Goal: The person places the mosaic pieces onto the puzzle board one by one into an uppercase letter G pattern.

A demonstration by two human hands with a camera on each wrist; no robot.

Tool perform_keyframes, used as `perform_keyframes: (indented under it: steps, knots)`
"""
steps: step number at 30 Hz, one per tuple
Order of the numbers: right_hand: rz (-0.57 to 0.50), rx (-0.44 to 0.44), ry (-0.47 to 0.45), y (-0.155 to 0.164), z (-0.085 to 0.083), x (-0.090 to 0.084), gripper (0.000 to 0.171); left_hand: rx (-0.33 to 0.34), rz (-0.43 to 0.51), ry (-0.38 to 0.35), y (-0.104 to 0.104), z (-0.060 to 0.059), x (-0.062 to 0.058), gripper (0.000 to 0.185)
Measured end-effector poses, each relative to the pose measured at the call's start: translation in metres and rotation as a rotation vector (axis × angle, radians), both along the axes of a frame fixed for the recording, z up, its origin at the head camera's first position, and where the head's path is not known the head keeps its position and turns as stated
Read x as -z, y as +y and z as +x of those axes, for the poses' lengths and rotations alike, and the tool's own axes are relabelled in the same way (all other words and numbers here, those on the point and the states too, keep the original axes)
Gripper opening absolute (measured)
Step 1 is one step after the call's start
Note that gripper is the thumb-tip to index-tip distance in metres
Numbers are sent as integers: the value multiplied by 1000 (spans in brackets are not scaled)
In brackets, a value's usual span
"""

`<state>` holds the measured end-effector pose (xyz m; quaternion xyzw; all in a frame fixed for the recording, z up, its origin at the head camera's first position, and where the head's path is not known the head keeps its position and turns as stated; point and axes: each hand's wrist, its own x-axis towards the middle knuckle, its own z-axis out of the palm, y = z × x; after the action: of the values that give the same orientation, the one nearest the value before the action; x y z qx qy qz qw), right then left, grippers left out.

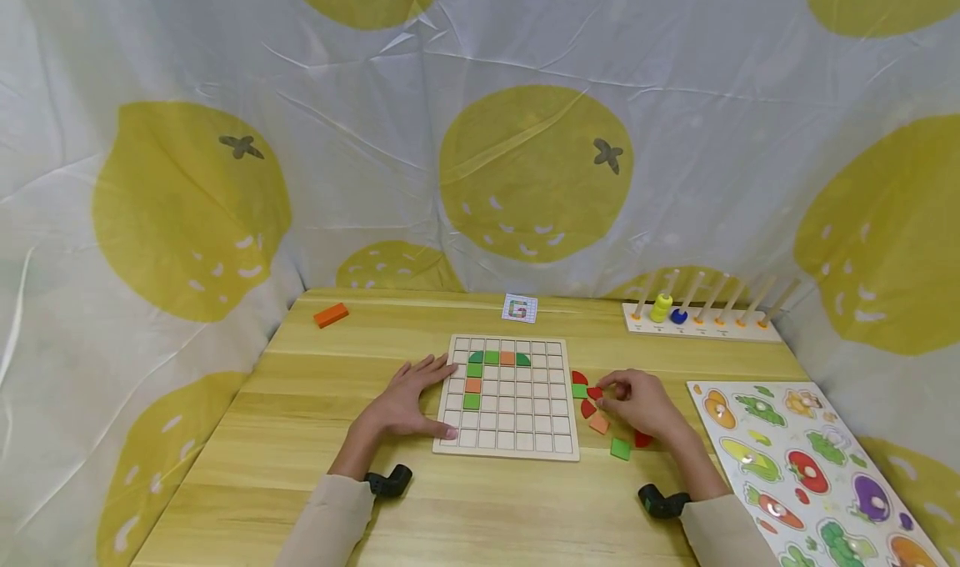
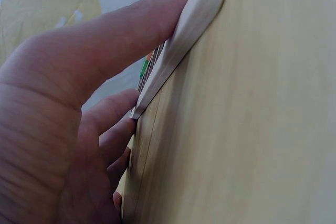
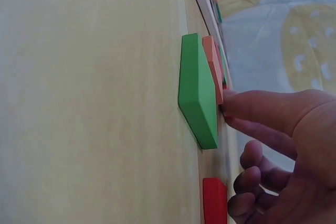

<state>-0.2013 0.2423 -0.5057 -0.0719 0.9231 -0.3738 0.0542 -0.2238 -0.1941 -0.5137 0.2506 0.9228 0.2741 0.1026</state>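
A square wooden grid board (image 1: 525,442) lies flat on the table. Green, dark green and orange tiles sit in its cells, forming a top row and a left column. My left hand (image 1: 408,402) rests at the board's left edge with fingers spread; its thumb (image 2: 142,22) lies on the near corner. Right of the board, my right hand (image 1: 641,402) pinches a red rounded tile (image 1: 594,393) between thumb and forefinger. Close by lie more red tiles (image 1: 588,410), an orange tile (image 1: 598,423) and a green square tile (image 3: 197,93). Another red tile (image 3: 214,200) is partly under the hand.
A small pattern card (image 1: 519,308) lies behind the board. An orange block (image 1: 331,315) is at the back left. A peg rack (image 1: 705,330) with yellow and blue beads stands back right. A vegetable puzzle board (image 1: 783,434) covers the right side.
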Motion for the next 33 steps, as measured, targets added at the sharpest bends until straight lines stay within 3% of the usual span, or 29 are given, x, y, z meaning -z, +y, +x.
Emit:
perform_keyframes:
  steps: [11,25,33]
  knots:
    - [-39,25,75,-17,2,-10,22,1,-7,-1,-1,0,1,114]
    - [-111,-57,71,-84,4,-19,18,-1,-8,-9,0,1,-3,113]
    - [-168,-133,90,-120,4,-15,16,-9,-14,-12,1,1,-3,113]
